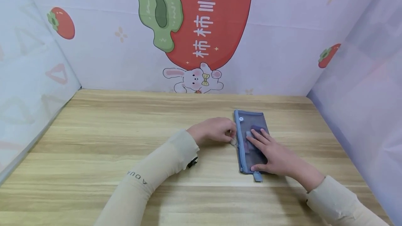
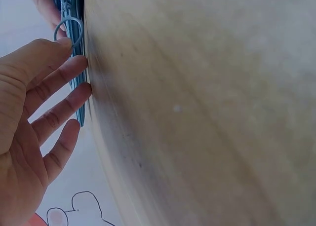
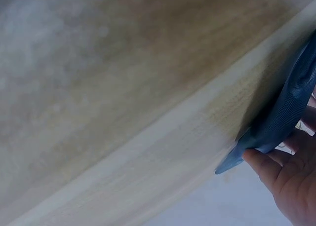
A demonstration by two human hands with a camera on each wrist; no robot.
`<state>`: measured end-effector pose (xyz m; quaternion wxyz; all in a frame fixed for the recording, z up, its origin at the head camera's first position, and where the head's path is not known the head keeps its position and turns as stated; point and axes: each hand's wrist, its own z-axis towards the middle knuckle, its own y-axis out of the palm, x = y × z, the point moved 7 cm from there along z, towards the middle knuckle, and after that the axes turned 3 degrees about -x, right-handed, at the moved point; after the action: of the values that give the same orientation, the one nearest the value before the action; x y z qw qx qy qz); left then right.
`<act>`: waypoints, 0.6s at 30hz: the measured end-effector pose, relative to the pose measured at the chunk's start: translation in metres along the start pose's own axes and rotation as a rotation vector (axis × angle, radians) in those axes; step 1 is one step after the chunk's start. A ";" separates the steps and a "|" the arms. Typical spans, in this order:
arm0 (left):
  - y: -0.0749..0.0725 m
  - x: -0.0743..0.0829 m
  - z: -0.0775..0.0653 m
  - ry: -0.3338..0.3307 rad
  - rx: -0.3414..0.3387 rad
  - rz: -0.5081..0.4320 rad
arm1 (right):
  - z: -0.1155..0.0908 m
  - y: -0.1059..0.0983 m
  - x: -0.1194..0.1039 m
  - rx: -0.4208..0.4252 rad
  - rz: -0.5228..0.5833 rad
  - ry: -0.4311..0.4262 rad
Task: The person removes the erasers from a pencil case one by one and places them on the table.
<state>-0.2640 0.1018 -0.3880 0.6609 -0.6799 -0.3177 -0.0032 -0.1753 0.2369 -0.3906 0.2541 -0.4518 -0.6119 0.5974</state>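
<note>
Surface point(image 1: 78, 156): lt-brown wood-grain, streaks running approx L–R, back corners rounded. Directly on it, R of ctr: 1 blue-grey mesh pouch point(image 1: 249, 157), lying flat, long sides approx front-to-back, zip point(image 1: 240, 138) along L edge, sm. tab point(image 1: 258, 177) at near end.

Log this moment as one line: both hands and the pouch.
left hand: pinches pull ring | right hand: spread on mesh pouch | mesh pouch: lying on wooden table, zipper edge toward left hand

Wooden tabletop point(image 1: 94, 132) offers passage beyond the left hand point(image 1: 216, 129), while a mesh pouch point(image 1: 255, 157) and the right hand point(image 1: 276, 154) block the way right.
</note>
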 end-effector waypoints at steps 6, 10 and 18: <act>-0.005 -0.004 -0.004 -0.016 0.020 -0.052 | 0.001 0.000 -0.002 -0.001 0.006 -0.007; -0.005 -0.006 -0.003 -0.008 0.031 -0.059 | 0.000 0.001 -0.002 -0.001 0.010 -0.011; -0.005 -0.012 -0.001 -0.032 0.036 -0.077 | 0.000 0.003 -0.002 -0.001 0.022 -0.013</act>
<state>-0.2752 0.0950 -0.3888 0.6674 -0.6551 -0.3539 -0.0121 -0.1739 0.2351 -0.3928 0.2431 -0.4546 -0.6088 0.6030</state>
